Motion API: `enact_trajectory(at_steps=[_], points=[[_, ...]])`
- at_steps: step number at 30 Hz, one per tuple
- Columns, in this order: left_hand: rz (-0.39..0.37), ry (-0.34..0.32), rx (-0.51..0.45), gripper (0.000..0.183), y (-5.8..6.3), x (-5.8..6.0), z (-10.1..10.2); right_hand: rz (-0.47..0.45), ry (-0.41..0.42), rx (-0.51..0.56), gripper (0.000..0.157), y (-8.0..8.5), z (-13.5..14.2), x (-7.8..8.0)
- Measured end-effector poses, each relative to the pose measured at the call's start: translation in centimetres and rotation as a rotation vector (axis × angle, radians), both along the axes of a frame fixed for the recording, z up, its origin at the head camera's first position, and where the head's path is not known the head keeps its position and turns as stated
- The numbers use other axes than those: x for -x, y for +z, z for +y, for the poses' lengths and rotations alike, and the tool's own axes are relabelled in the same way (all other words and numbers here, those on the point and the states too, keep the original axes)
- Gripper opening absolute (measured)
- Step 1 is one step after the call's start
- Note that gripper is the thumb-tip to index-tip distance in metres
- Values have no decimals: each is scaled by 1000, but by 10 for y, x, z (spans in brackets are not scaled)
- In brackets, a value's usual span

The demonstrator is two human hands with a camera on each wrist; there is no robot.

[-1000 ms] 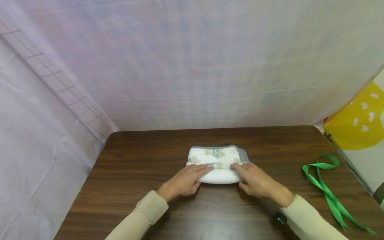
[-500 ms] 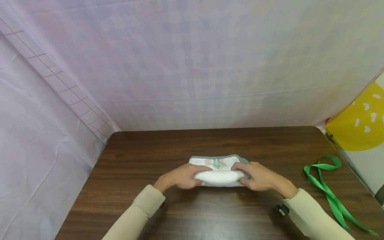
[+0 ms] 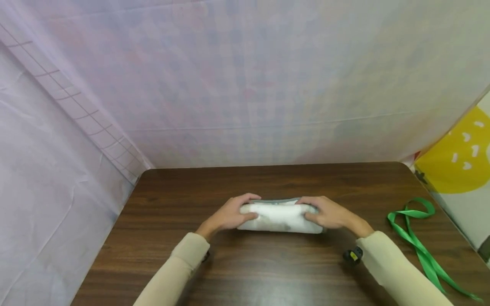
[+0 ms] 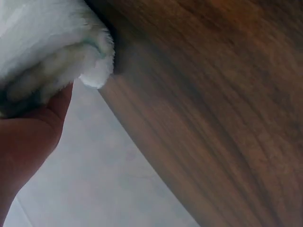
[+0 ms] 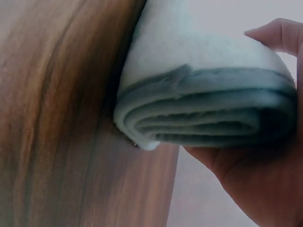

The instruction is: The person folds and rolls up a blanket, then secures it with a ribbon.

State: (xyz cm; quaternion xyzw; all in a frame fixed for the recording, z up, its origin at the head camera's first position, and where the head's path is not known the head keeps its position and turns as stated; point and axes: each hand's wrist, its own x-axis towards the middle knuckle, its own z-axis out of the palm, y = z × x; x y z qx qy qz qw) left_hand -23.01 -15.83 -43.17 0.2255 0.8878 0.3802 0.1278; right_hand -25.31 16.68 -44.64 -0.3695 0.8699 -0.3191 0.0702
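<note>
A white plush towel (image 3: 282,219) with a grey border lies rolled up on the dark wooden table. My left hand (image 3: 229,213) grips its left end, thumb on the near side and fingers over the far side. At the opposite end my right hand (image 3: 328,212) holds it the same way. The right wrist view shows the end of the rolled towel (image 5: 203,106) as several flattened grey-edged layers, with the right hand (image 5: 270,177) wrapped around it. In the left wrist view, the left hand (image 4: 33,142) is against the fuzzy towel (image 4: 52,40), its fingertips hidden.
A green ribbon (image 3: 415,240) lies loosely looped on the right side of the wooden table (image 3: 183,187). Pale patterned cloth (image 3: 245,85) hangs behind the table. On the right is a yellow printed shape (image 3: 455,153). A small dark device (image 3: 353,256) sits by the right sleeve.
The towel's flat printed part has been rolled up away from me, leaving a thin strip of it at the far side. Both hands moved slightly forward, fingers shifting over the far side.
</note>
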Motion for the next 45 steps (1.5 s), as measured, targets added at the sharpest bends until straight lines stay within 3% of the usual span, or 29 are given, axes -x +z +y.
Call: enact_trajectory(at_steps=[4, 9, 21, 29, 33, 39, 45], points=[[-12, 128, -45, 57, -5, 6, 0, 10, -80, 38, 28, -5, 2, 7], [17, 245, -23, 63, -12, 14, 1, -34, -204, 106, 36, -12, 5, 13], [-37, 366, 10, 67, -28, 25, 8, -91, -394, 122, 55, -28, 3, 23], [-36, 397, 12, 66, -27, 25, 10, -104, -437, 99, 56, -30, 0, 26], [45, 404, 62, 62, -26, 23, 13, -110, -446, 89, 55, -30, -1, 27], [252, 383, 173, 52, -25, 17, 19, -110, -445, 85, 55, -30, 0, 27], [486, 272, 237, 42, -21, 5, 27, -108, -444, 94, 54, -29, 0, 26]])
